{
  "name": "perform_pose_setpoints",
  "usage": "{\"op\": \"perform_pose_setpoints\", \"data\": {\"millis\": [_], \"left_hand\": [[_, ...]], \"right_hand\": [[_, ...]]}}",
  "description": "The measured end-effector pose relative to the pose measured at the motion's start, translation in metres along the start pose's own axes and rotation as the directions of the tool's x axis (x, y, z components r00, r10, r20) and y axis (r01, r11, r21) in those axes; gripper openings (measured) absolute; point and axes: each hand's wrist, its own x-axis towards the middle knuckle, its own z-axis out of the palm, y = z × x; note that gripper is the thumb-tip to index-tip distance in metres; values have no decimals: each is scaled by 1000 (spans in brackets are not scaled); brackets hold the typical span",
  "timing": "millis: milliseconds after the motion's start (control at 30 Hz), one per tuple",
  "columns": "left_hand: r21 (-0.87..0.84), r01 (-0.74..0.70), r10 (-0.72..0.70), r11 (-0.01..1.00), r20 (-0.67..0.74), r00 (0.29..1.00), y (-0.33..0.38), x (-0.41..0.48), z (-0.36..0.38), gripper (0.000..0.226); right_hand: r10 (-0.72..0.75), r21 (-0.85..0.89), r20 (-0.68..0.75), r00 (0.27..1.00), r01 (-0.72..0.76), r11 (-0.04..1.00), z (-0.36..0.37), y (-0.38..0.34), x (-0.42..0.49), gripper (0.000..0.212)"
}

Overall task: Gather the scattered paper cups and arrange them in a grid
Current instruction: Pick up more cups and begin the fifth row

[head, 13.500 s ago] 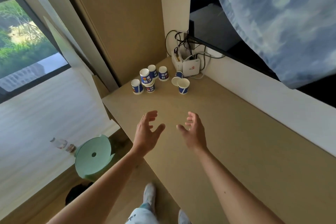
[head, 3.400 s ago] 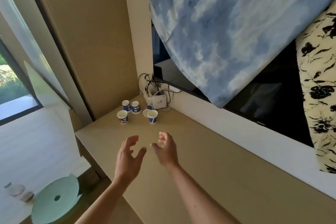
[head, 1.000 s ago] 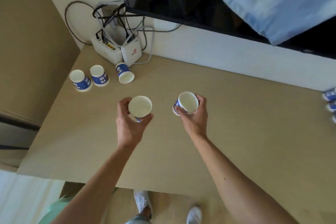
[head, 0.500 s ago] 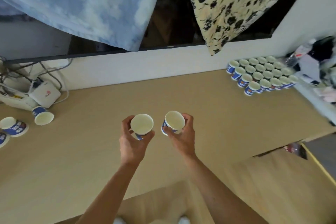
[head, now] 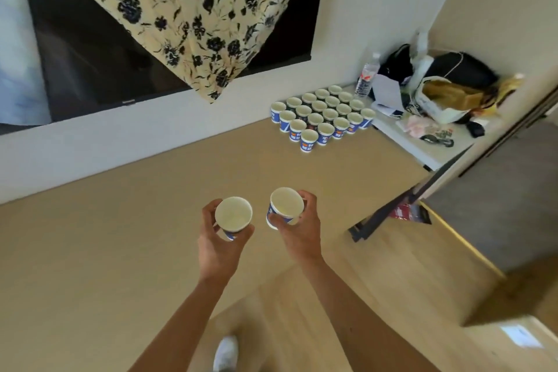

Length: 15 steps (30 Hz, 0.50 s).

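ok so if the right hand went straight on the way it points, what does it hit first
Probably nothing soon: the right hand, gripping a paper cup, points over bare counter towards the white wall. The cup grid lies off to its right; depth is unclear.

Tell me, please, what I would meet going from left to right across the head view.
The left hand with one cup → right hand with another cup → cup grid → bottle → black bag.
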Motion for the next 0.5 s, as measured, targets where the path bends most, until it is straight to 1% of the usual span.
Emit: {"op": "perform_pose_setpoints", "data": {"millis": [233, 367, 500], "left_hand": [[-62, 4, 4, 998, 128, 992, 2, 28, 94, 69], [-90, 16, -5, 996, 123, 992, -5, 57, 150, 69], [-112, 48, -37, 993, 99, 994, -13, 95, 198, 70]], "right_hand": [[43, -9, -80, 996, -44, 999, -57, 25, 60, 66], [60, -52, -87, 994, -65, 996, -75, 45, 109, 68], [84, -125, -44, 996, -89, 988, -84, 63, 166, 70]]}}
